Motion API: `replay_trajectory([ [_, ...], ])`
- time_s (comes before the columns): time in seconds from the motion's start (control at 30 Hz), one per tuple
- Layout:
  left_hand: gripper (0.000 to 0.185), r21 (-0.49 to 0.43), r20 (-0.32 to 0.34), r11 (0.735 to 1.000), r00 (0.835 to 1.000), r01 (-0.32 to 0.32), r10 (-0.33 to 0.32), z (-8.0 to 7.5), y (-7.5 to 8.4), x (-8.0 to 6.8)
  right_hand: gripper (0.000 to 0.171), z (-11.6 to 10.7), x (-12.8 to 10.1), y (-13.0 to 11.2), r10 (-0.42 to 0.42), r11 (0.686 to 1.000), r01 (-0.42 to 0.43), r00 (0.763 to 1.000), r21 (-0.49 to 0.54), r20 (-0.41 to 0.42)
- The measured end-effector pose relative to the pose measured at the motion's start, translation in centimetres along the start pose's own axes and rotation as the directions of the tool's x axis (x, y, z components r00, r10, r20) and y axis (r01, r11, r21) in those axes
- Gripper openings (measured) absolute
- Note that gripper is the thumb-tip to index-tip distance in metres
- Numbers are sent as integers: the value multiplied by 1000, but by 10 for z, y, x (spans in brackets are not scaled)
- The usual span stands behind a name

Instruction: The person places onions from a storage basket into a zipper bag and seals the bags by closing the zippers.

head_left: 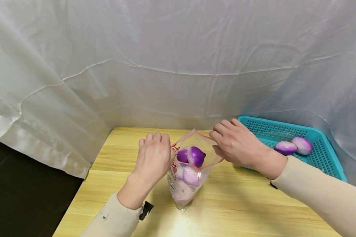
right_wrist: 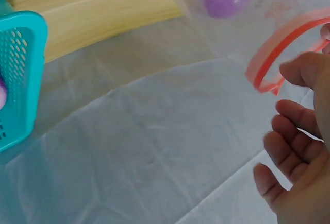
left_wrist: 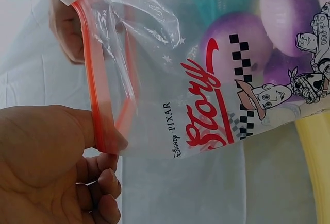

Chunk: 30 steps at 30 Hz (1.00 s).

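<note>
A clear zip bag (head_left: 186, 184) with a red zip strip and a cartoon print stands on the wooden table (head_left: 118, 161). Its mouth is spread wide. Inside lie several purple and white onions (head_left: 195, 156), also seen through the plastic (left_wrist: 234, 49). My left hand (head_left: 163, 142) pinches the left end of the zip strip (left_wrist: 98, 116) between thumb and fingers (left_wrist: 111, 175). My right hand (head_left: 218, 141) holds the opposite rim; its thumb (right_wrist: 304, 69) lies against the red strip (right_wrist: 273, 51), and its other fingers curl loosely below.
A teal plastic basket (head_left: 284, 124) stands at the right of the table with two purple-white onions (head_left: 286, 147) in it; its corner shows in the right wrist view (right_wrist: 20, 74). A white sheet (head_left: 178, 65) hangs behind and to both sides. Left of the table is a dark drop (head_left: 23, 191).
</note>
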<state>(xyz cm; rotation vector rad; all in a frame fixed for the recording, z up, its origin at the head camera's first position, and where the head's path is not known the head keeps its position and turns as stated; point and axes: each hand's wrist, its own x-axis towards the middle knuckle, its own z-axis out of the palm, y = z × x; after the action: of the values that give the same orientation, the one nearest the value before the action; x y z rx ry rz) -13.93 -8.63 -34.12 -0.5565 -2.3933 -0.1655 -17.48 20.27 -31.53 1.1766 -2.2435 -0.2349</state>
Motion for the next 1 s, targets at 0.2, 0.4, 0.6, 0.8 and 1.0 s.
replay_trajectory([
  [0.2,24,-12,8,1000,1000,13,-13,0,-2,-2,13,0,-15,12,38,998,-33,994,46,-98],
  [0.4,26,-31,-5,999,1000,8,-8,-2,-4,-5,24,0,-34,28,74,996,-65,982,60,-175],
  [0.6,24,-57,1,998,1000,24,-24,-3,-5,-7,21,3,-57,41,108,994,-102,981,50,-161],
  [0.8,25,-54,18,998,1000,24,-23,-4,-7,-10,44,12,-85,52,132,991,-131,983,14,-127],
  [1.0,24,-62,54,997,997,52,-49,-6,-9,-13,46,28,-110,61,129,990,-135,981,-29,-147],
])
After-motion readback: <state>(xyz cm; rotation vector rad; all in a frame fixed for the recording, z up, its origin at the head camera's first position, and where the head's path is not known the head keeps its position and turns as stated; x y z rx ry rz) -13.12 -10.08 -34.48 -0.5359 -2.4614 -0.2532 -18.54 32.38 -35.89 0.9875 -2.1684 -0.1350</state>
